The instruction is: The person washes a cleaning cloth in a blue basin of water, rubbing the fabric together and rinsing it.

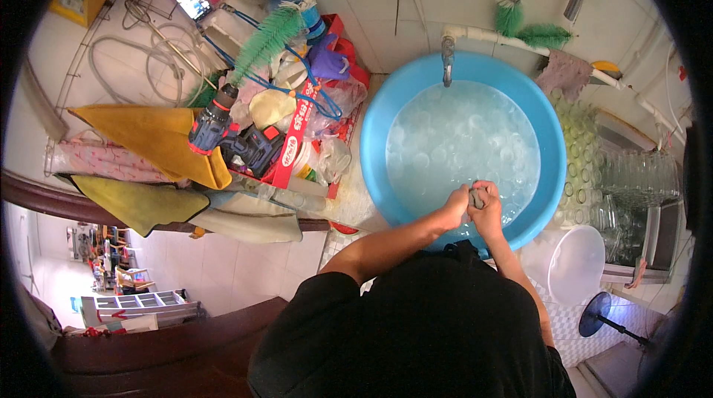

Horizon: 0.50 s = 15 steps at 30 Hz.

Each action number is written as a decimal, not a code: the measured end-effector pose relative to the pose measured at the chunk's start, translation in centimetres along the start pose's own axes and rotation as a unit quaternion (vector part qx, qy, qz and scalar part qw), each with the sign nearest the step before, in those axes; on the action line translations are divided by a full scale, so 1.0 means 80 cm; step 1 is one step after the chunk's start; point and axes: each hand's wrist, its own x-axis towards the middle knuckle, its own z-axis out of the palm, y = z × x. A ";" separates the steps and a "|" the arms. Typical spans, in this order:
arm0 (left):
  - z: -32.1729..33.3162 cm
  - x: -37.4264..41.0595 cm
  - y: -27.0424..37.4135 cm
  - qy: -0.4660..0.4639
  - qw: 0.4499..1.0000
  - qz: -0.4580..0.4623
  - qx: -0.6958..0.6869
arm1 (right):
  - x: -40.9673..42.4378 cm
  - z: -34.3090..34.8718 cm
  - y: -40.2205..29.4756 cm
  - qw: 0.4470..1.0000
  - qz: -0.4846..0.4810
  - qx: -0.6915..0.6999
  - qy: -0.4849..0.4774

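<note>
A wide blue plastic tub (374, 147) of cloudy water stands before me, with many round drinking glasses (473, 119) under the surface. Over the near part of the water, my left hand (458, 206) and my right hand (488, 214) meet, closed around a small grey cloth (477, 197). Something clear, perhaps a glass, shows just below the cloth between my hands; my fingers hide most of it. From the far rim a metal tap (447, 61) points down into the tub.
Rows of clean-looking glasses (638, 175) stand at the right, beside a white bucket (576, 264). To the left, a red box (292, 147) holds clutter, with a cordless drill (223, 125) carrying a green brush (273, 36). Yellow cloths (161, 136) hang over a ledge.
</note>
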 end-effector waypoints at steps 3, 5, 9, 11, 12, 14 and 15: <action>-0.006 0.005 -0.001 -0.084 0.984 -0.055 -0.146 | 0.003 0.000 -0.001 0.994 -0.105 -0.036 -0.014; 0.016 -0.031 0.024 -0.001 0.995 -0.053 -0.088 | 0.002 -0.007 -0.010 0.988 -0.114 -0.105 -0.021; -0.016 0.005 0.001 0.040 0.978 0.044 0.200 | 0.003 0.001 -0.025 0.965 -0.131 -0.227 0.007; -0.029 0.036 -0.025 0.108 0.897 0.211 0.372 | 0.005 0.005 -0.016 0.958 -0.143 -0.249 0.017; -0.024 0.032 -0.028 0.135 0.834 0.287 0.451 | 0.005 0.004 -0.015 0.954 -0.145 -0.262 0.022; -0.019 0.024 -0.034 0.157 0.825 0.304 0.451 | 0.003 0.001 -0.017 0.961 -0.103 -0.256 0.013; -0.010 0.011 -0.028 0.164 0.819 0.312 0.453 | 0.002 -0.001 -0.018 0.964 -0.079 -0.253 0.011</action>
